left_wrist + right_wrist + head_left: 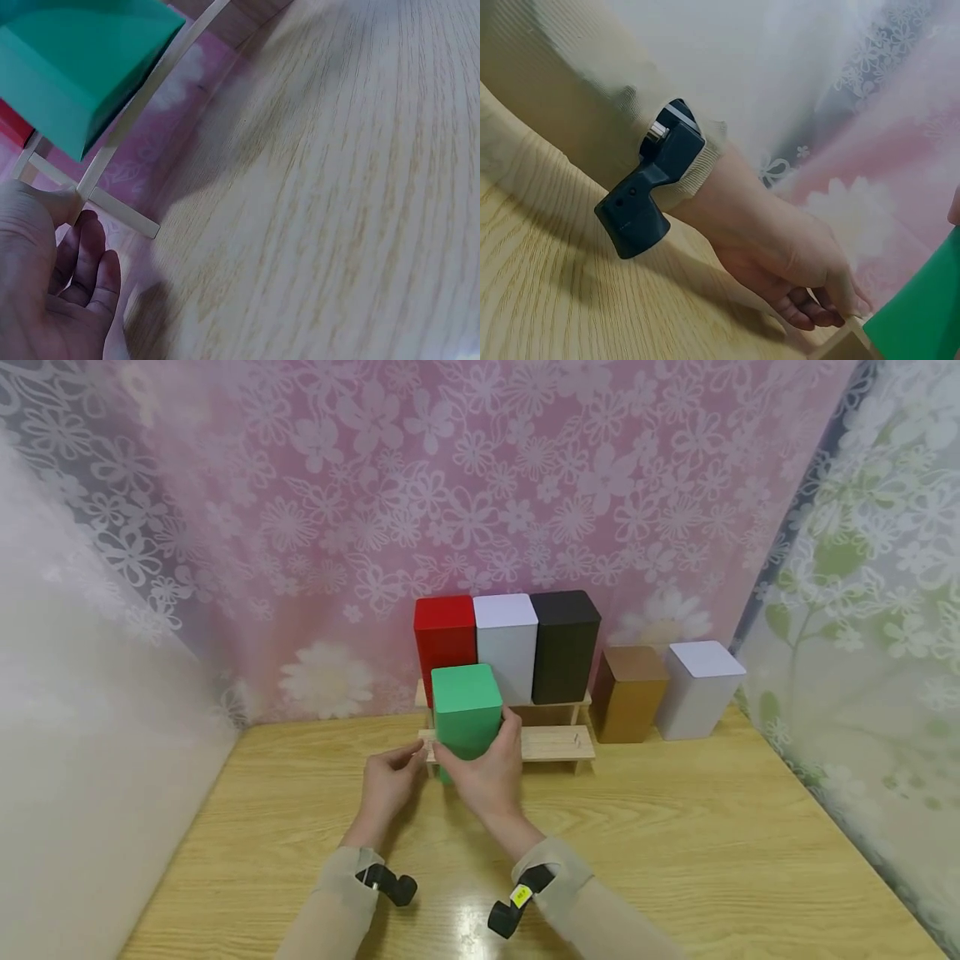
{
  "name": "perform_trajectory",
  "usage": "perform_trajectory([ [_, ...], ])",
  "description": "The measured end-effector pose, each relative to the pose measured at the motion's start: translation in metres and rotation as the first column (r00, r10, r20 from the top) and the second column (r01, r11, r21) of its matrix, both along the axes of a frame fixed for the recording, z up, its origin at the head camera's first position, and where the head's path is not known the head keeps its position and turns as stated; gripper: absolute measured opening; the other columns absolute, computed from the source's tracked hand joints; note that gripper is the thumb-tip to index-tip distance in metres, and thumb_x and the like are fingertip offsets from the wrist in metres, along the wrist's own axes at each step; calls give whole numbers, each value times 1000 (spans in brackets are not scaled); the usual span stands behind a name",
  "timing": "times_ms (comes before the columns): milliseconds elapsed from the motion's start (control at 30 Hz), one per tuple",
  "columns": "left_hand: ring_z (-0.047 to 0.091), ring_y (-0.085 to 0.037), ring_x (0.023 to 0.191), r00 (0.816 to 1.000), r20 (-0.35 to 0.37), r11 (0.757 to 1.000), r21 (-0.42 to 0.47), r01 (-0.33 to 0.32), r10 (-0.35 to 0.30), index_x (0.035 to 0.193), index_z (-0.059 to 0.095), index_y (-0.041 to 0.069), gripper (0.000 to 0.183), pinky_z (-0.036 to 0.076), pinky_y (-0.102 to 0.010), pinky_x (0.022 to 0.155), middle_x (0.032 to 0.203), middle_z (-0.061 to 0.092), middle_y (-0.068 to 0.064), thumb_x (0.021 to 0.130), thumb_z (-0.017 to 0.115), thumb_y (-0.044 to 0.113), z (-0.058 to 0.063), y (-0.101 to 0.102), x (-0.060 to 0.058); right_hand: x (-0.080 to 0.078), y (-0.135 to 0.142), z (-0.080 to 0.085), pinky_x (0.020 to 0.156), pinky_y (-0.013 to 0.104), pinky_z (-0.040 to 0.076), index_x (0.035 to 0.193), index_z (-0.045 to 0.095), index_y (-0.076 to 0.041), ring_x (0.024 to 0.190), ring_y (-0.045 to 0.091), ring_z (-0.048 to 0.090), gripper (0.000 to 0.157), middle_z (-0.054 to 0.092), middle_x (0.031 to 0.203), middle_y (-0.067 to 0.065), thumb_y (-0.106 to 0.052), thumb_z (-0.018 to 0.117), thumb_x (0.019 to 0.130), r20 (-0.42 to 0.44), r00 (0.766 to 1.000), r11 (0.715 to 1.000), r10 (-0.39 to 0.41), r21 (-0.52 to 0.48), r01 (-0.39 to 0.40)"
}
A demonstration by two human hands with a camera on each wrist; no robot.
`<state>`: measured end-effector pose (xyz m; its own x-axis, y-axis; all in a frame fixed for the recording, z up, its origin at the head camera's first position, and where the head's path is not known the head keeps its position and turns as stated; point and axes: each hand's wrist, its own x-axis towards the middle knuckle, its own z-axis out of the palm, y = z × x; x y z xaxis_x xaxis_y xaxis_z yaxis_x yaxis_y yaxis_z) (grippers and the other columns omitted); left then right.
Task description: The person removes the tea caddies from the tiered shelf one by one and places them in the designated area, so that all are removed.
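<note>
In the head view a green box [467, 693] stands over the left part of the low front tier of a small wooden rack [555, 743]. My right hand [489, 777] grips it, thumb on the near left and fingers on the right side. At the rack's left end, my left hand [388, 787] pinches the tier's edge between thumb and fingertips; the left wrist view shows this wooden bar [120, 135] by the thumb. Behind the green box, a red box [445, 627], a white box [506, 643] and a black box [566, 643] stand side by side on the upper tier.
Right of the rack, a brown box [633, 693] and another white box [699, 689] stand on the wooden table [675, 843]. A pink floral curtain [450, 485] hangs close behind. Pale sheets flank the table on both sides.
</note>
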<state>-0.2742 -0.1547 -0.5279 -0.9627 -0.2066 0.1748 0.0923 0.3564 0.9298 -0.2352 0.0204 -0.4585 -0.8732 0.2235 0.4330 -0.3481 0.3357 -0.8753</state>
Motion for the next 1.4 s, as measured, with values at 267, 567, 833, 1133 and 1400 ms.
perform_trajectory([
  [267, 69, -26, 119, 1000, 17, 1000, 0, -9, 9, 119, 82, 8, 25, 54, -44, 99, 118, 77, -8, 98, 79, 21, 1, 0, 0, 7, 22, 6, 104, 59, 48, 150, 38, -12, 128, 27, 54, 95, 52, 141, 6, -29, 97, 78, -45, 999, 1000, 9, 1, -9],
  [567, 67, -27, 123, 1000, 22, 1000, -9, -6, 6, 120, 82, 10, 25, 51, -45, 104, 121, 77, -8, 99, 80, 23, 0, -2, -2, 14, 53, 12, 103, 60, 49, 150, 40, -8, 128, 29, 55, 96, 53, 142, 9, -24, 98, 76, -83, 997, 1000, -12, -12, 11],
  [833, 67, -27, 123, 1000, 20, 999, 35, -7, 7, 118, 82, 8, 25, 50, -44, 105, 120, 77, -9, 97, 81, 22, 2, 0, -1, 17, 83, 12, 103, 59, 49, 149, 41, -4, 128, 29, 54, 95, 53, 141, 12, -16, 98, 73, -157, 987, 999, -41, -24, 38],
  [1133, 67, -26, 122, 1000, 21, 999, 40, -6, 6, 118, 82, 7, 25, 50, -42, 105, 120, 77, -9, 97, 81, 21, 1, 3, -1, 23, 115, 14, 102, 62, 46, 145, 45, 0, 126, 31, 54, 95, 55, 140, 16, -8, 100, 68, -205, 975, 995, -87, -63, 76],
  [1400, 66, -25, 123, 999, 34, 999, 49, -6, 4, 120, 81, 8, 27, 51, -42, 104, 122, 76, -8, 98, 80, 23, 2, 1, -2, 22, 141, 15, 97, 58, 47, 144, 46, 3, 122, 24, 52, 94, 56, 137, 15, -6, 100, 68, -219, 965, 989, -147, -57, 138],
])
